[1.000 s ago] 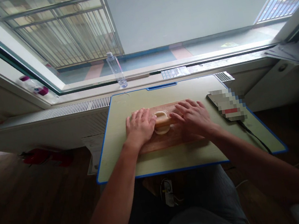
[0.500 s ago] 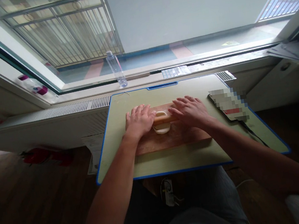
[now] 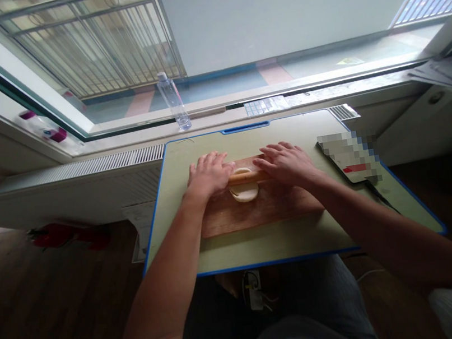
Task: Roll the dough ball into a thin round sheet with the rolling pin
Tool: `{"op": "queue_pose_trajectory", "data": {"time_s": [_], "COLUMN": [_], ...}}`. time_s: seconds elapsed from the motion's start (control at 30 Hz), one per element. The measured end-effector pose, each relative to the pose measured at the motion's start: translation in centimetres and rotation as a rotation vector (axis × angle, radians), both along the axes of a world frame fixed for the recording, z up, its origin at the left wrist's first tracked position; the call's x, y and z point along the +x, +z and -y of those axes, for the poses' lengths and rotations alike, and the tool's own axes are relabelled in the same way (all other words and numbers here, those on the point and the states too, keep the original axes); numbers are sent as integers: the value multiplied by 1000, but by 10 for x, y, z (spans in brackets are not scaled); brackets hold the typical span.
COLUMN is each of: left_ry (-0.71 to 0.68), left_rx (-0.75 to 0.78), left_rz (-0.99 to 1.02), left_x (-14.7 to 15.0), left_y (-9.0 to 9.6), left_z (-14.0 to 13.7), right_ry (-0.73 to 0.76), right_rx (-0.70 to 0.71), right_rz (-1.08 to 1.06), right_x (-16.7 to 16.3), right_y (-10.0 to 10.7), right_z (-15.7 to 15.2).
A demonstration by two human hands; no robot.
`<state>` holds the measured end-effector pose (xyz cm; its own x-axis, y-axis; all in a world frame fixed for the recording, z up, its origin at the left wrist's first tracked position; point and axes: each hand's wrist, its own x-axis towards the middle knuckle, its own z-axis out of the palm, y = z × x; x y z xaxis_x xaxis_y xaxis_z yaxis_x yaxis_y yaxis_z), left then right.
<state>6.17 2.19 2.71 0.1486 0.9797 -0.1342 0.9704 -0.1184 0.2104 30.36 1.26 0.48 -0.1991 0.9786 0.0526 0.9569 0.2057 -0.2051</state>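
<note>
A wooden rolling pin (image 3: 248,178) lies crosswise over a flat, pale round of dough (image 3: 245,192). Both are on a reddish-brown wooden board (image 3: 258,214). My left hand (image 3: 209,173) rests palm down on the pin's left end, fingers stretched forward and thumb beside the dough. On the right end lies my right hand (image 3: 284,162), also palm down with its fingers extended and a little spread. The hands cover both ends of the pin. Dough shows in front of the pin and behind it, and the near edge has a fold or crease.
The board sits on a small blue-edged table (image 3: 263,250). On its right is a phone-like device (image 3: 346,160), partly pixelated, with a black cable (image 3: 383,200). A clear bottle (image 3: 174,101) stands on the windowsill behind, and a purple-capped bottle (image 3: 43,127) is farther left.
Both hands and the rolling pin have shifted slightly away from me over the dough. More of the dough's near part shows, and it looks a little rounder. The camera view has moved slightly.
</note>
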Motion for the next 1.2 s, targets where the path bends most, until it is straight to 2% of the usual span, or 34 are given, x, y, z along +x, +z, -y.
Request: {"op": "queue_pose_trajectory", "data": {"time_s": [0.4, 0.73, 0.97, 1.2], "left_ry": [-12, 10, 27, 13], "left_rx": [-65, 22, 66, 128], "left_rz": [0, 10, 10, 12], "left_x": [-1, -1, -1, -1], "left_y": [-2, -7, -10, -11], "left_z": [-26, -47, -48, -34], "right_ry": [-32, -79, -127, -109], "right_rx": [-84, -116, -81, -64], "right_rz": [-14, -89, -140, -119], "right_x": [0, -1, -4, -3], "right_y": [2, 3, 5, 3], "right_z": [-26, -46, -47, -34]}}
